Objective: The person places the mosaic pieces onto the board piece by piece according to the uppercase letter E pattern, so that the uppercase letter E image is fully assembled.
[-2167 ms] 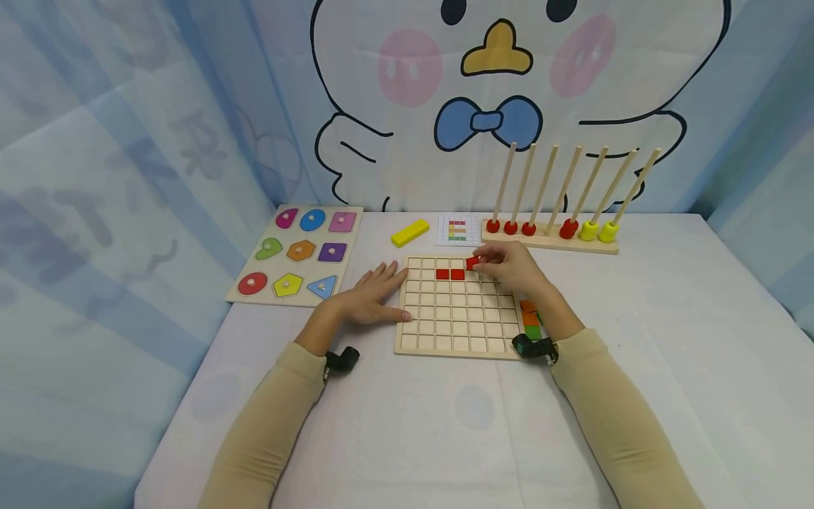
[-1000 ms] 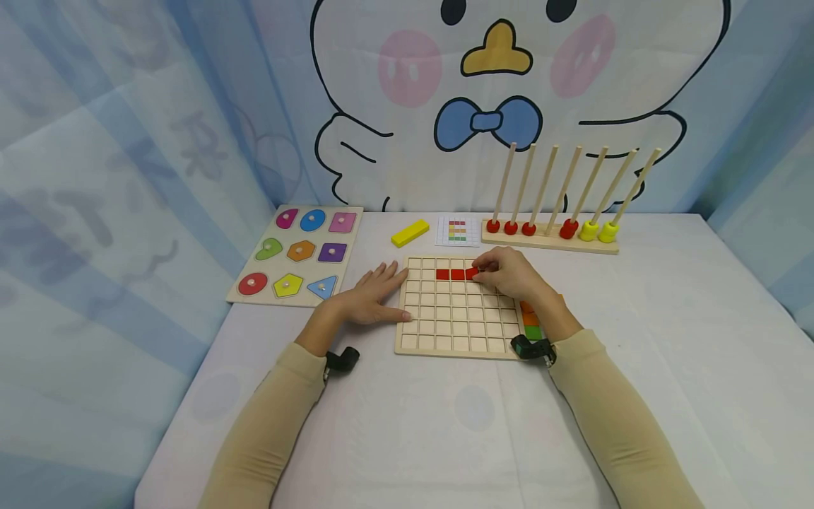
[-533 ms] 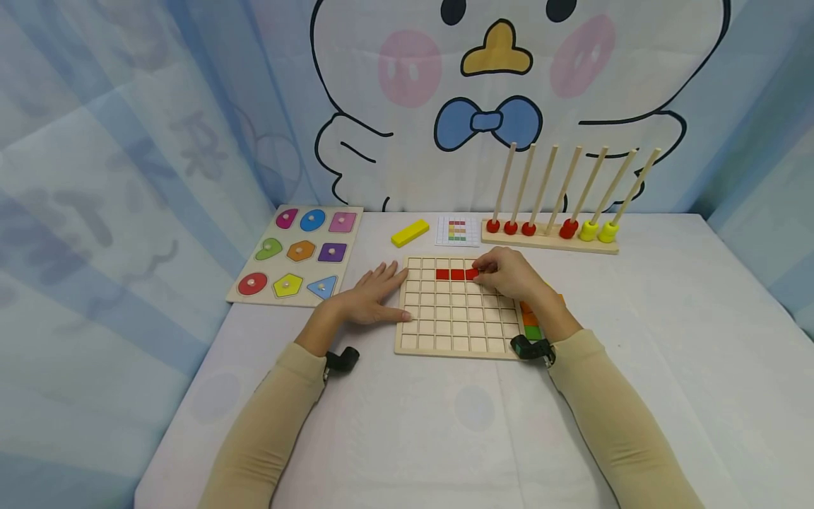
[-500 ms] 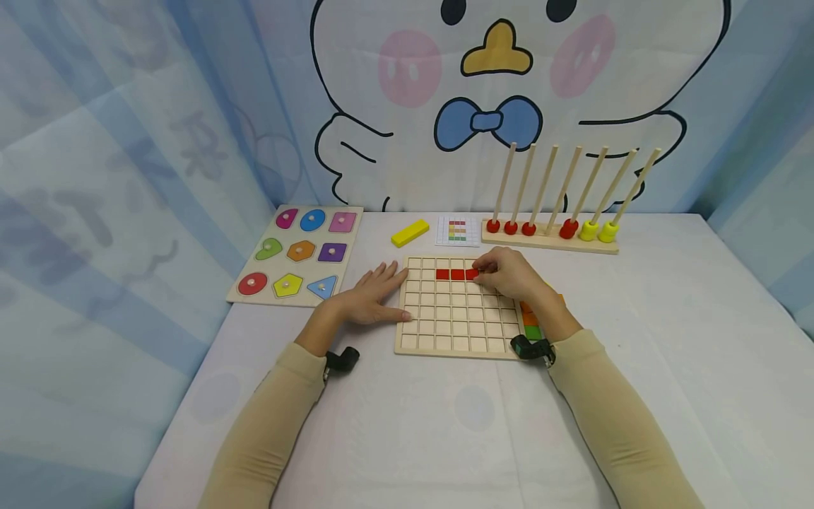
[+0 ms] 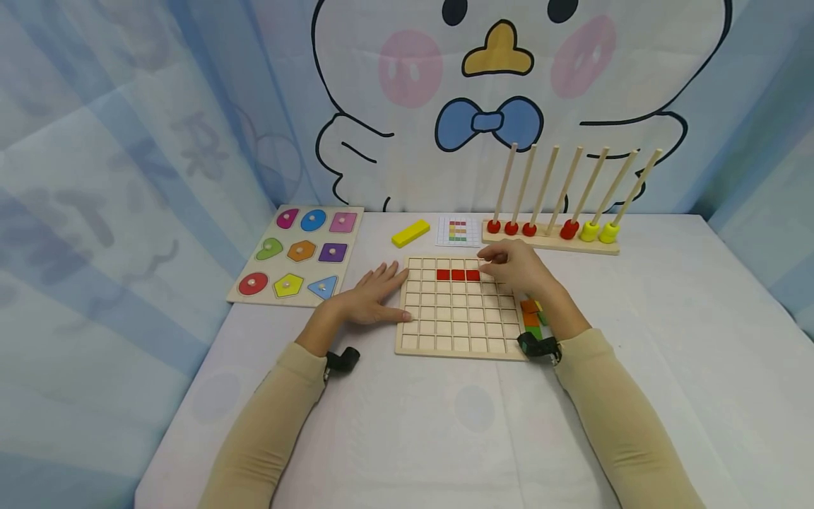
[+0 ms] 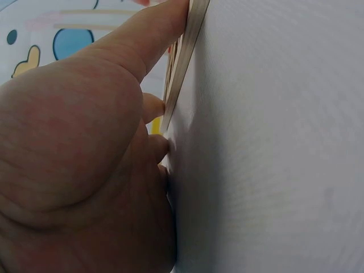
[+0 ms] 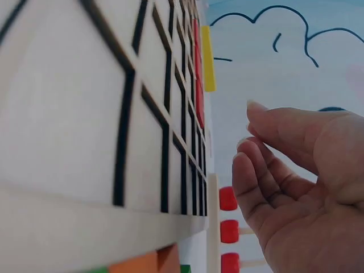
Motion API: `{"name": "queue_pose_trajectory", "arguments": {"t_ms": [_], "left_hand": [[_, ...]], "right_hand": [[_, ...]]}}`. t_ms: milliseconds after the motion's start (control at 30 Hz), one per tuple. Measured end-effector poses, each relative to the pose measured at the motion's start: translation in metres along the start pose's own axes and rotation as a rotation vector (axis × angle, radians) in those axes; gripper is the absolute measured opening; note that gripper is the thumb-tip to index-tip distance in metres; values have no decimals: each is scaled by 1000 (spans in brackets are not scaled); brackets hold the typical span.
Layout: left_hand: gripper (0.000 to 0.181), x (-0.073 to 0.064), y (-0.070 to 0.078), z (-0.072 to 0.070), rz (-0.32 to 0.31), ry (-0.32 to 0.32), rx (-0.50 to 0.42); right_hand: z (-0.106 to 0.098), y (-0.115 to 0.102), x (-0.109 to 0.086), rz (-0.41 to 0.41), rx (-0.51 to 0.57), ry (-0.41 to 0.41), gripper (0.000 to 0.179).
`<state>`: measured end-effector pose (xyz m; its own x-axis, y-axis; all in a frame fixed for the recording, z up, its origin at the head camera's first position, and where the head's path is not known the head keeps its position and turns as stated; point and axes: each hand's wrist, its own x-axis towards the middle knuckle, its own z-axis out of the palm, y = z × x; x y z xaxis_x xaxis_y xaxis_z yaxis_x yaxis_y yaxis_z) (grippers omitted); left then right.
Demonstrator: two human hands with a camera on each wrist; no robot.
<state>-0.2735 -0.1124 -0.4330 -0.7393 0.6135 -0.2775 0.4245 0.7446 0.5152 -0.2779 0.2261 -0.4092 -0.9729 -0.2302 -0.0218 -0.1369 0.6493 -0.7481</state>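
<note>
A wooden grid board (image 5: 461, 355) lies mid-table, with three red square tiles (image 5: 458, 275) side by side in one of its upper rows. My left hand (image 5: 369, 297) lies spread at the board's left edge, its thumb on the rim and a fingertip touching the upper corner. In the left wrist view its thumb reaches the board's side (image 6: 183, 68). Above the upper right cells hovers my right hand (image 5: 518, 270), just right of the last red tile. Its fingers are loosely bent, thumb and fingertips apart, with nothing between them in the right wrist view.
Orange tiles (image 5: 531, 320) and green tiles lie along the board's right edge, partly behind the right wrist. Behind the board are a yellow block (image 5: 410, 233), a printed pattern card (image 5: 445, 240) and a wooden peg rack (image 5: 550, 241) with beads. A shape puzzle (image 5: 311, 268) lies at left.
The right hand brought the third red tile down beside the other two and let go of it, then drew slightly up and right. The left hand has stayed in place.
</note>
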Motion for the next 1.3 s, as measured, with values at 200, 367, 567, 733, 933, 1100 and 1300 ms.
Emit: {"name": "queue_pose_trajectory", "arguments": {"t_ms": [200,367,567,733,933,1100,1300], "left_hand": [[103,0,0,0,-4,-2,1],[102,0,0,0,1,-1,3],[102,0,0,0,3,1,6],[102,0,0,0,-4,0,9],[102,-1,1,0,-7,-1,3],[102,-1,1,0,-10,-1,-1],[102,0,1,0,-9,0,1]], "right_hand": [[-11,3,-5,-8,-3,15,36],[-20,8,-8,-8,-5,23,38],[-30,19,-11,-31,-18,36,37],[-39,28,-13,-28,-36,31,37],[-47,32,-18,23,-33,19,39],[-53,37,-20,32,-32,14,39],[-63,46,-24,59,-21,-3,42]]}}
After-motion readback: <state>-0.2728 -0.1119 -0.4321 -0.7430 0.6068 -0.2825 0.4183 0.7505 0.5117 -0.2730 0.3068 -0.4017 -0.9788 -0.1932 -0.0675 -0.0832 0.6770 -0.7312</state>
